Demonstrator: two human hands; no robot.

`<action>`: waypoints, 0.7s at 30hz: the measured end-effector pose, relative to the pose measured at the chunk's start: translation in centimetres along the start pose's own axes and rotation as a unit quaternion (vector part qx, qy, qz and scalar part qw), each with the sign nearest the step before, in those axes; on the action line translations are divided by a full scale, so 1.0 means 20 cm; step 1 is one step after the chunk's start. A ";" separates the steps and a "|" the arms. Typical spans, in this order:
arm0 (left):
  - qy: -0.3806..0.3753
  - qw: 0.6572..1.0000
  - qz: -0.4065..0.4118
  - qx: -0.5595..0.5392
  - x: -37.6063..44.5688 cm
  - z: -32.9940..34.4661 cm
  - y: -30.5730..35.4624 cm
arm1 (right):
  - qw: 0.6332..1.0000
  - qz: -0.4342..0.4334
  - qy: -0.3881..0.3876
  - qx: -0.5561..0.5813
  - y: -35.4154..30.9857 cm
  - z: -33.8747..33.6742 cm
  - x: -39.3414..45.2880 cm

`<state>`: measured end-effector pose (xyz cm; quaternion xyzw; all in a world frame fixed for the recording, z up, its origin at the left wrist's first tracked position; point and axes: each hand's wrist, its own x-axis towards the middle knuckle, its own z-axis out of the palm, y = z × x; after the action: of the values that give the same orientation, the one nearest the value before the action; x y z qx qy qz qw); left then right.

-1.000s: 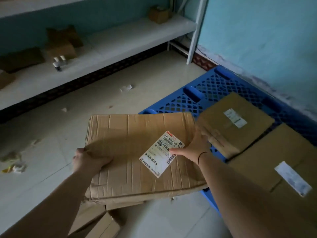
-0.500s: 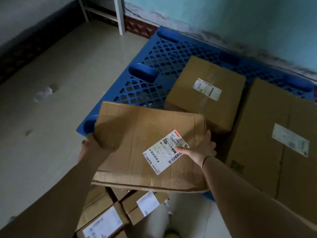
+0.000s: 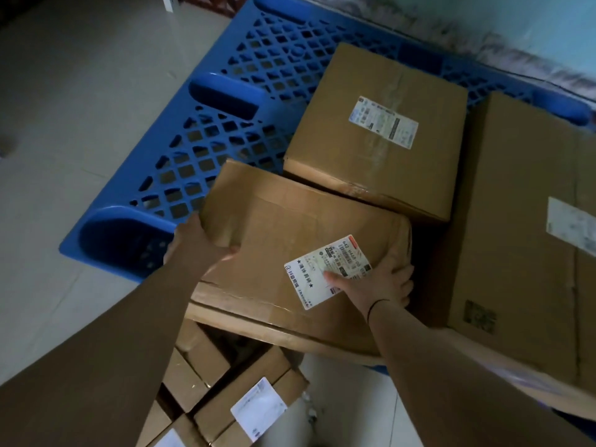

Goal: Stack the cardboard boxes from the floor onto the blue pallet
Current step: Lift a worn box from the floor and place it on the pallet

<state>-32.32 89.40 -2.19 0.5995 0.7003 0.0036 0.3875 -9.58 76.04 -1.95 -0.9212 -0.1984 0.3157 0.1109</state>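
Several small boxes (image 3: 245, 395) wait on the floor (image 3: 64, 124) below. Both hands, the left hand (image 3: 196, 250) and right hand (image 3: 374, 282), grip opposite sides of a creased box (image 3: 290, 240) at the blue pallet's (image 3: 200, 140) near edge. Its crumpled walls could buckle, or it could snag the square box (image 3: 380, 130) behind and tip off.

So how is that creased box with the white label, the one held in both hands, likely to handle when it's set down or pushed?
The creased box probably flexes: its top is wrinkled and its near edge sags. It seems manageable in weight, since the left hand and right hand carry it by its sides. Flat and wide, it should slide on the blue pallet rather than tip.
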 end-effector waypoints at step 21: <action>0.051 0.995 0.077 -0.039 0.08 0.04 0.27 | 0.998 -0.040 0.047 -0.013 -0.12 -0.15 0.22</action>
<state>-27.32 91.82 -1.07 0.6352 0.6702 0.0914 0.3727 -5.28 79.78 -1.19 -0.9279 -0.2336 0.2644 0.1206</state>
